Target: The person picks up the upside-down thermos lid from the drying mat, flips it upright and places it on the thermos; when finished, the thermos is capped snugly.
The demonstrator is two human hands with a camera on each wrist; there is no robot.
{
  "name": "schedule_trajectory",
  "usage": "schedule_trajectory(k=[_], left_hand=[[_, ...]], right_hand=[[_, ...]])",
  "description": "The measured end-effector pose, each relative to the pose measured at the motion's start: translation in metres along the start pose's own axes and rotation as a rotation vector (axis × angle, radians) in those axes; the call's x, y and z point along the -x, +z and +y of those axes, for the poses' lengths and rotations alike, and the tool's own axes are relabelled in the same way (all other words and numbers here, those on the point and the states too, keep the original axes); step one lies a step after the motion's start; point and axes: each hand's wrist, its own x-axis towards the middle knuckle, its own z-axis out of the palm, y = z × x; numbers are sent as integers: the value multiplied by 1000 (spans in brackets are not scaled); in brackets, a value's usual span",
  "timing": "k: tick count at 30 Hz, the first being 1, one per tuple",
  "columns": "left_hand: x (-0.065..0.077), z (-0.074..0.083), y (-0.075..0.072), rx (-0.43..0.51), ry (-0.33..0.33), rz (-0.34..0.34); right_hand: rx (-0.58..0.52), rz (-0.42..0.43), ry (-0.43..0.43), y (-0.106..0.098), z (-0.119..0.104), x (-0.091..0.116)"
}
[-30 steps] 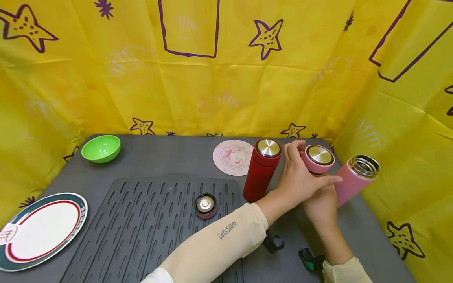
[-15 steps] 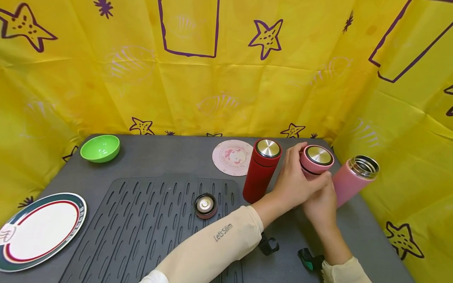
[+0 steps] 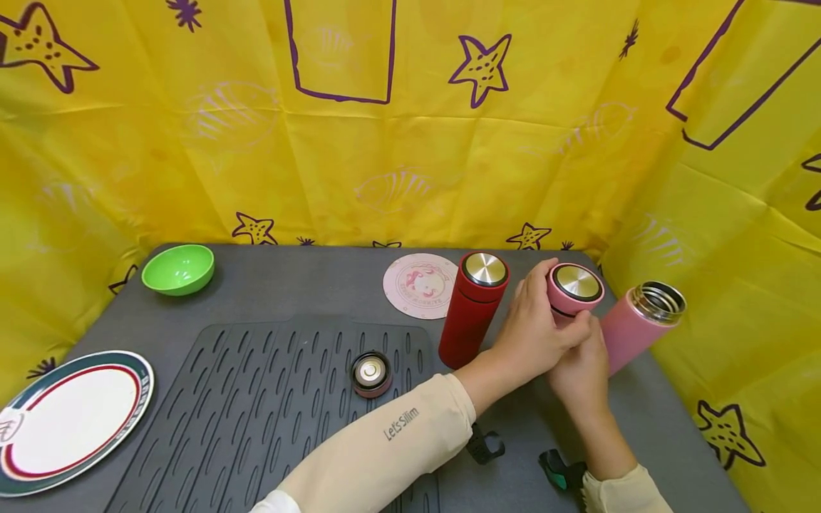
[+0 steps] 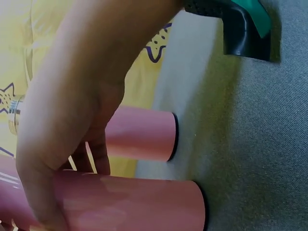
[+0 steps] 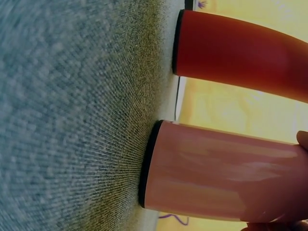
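Note:
A pink thermos (image 5: 216, 173) with a silver-topped lid (image 3: 577, 283) stands upright on the grey table. My left hand (image 3: 532, 328) grips it at the lid, fingers behind and thumb across the front. Lower down, my right hand (image 3: 580, 370) holds the body; the left wrist view shows that right hand (image 4: 72, 110) wrapped round the thermos. Just to the right is a second pink thermos (image 3: 631, 328), lidless, its steel mouth showing. On the left stands a red thermos (image 3: 471, 313) with its lid on.
An upturned dark-pink lid (image 3: 370, 374) lies on a ridged grey mat (image 3: 276, 399). Behind the mat is a round pink coaster (image 3: 420, 285). A green bowl (image 3: 178, 269) and an oval plate (image 3: 77, 420) are at the left. Yellow cloth surrounds the table.
My left thumb has drawn in from pointing right to curl across the thermos just below the lid. The right hand keeps its hold; the other things stay put.

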Motion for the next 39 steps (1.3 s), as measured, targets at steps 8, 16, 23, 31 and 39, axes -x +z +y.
schedule_trajectory(k=[8,16,23,31,39], left_hand=[[-5,5,4,-50,-103,57],[-1,2,-2,-27,-35,6],[-2,4,-1,43,-83,-30],[-3,4,2,27,-82,38],[0,2,0,29,-61,27]], right_hand=[[30,-43,0,0,3,-4],[-7,-41,49,0,2,-5],[5,-18,10,-1,4,-2],[-8,-17,50,0,5,0],[9,14,-16,1,4,0]])
